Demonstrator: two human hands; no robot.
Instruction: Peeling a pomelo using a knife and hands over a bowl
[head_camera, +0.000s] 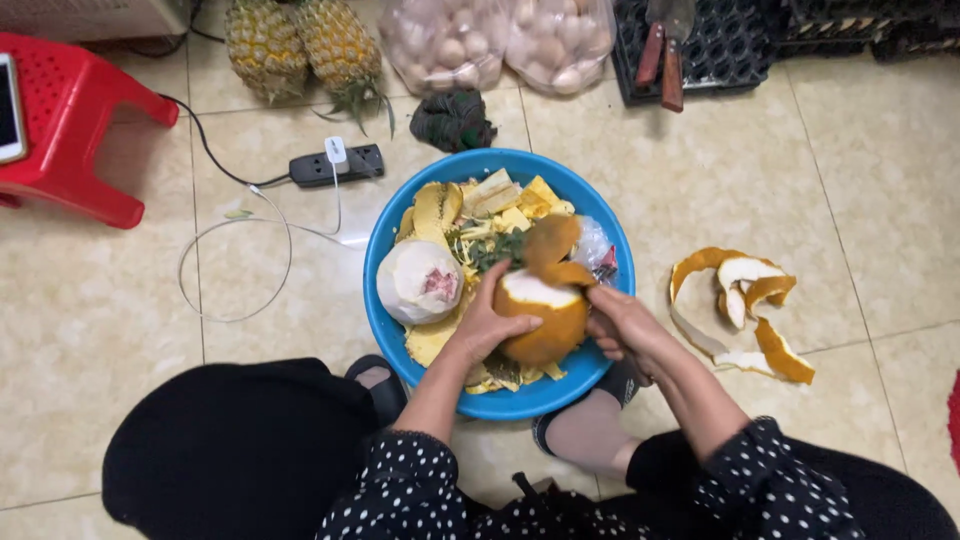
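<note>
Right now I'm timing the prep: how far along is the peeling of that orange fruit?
Partly done. Peel strips already lie on the floor, and the fruit shows white pith on top. The left hand steadies it over the blue basin; the right hand works the peel. The orange lower rind remains.

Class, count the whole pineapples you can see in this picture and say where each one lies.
2. One pineapple lies on the floor at the top, left of the second pineapple, touching it. Both are cut off by the frame edge; more may lie out of view.
</note>
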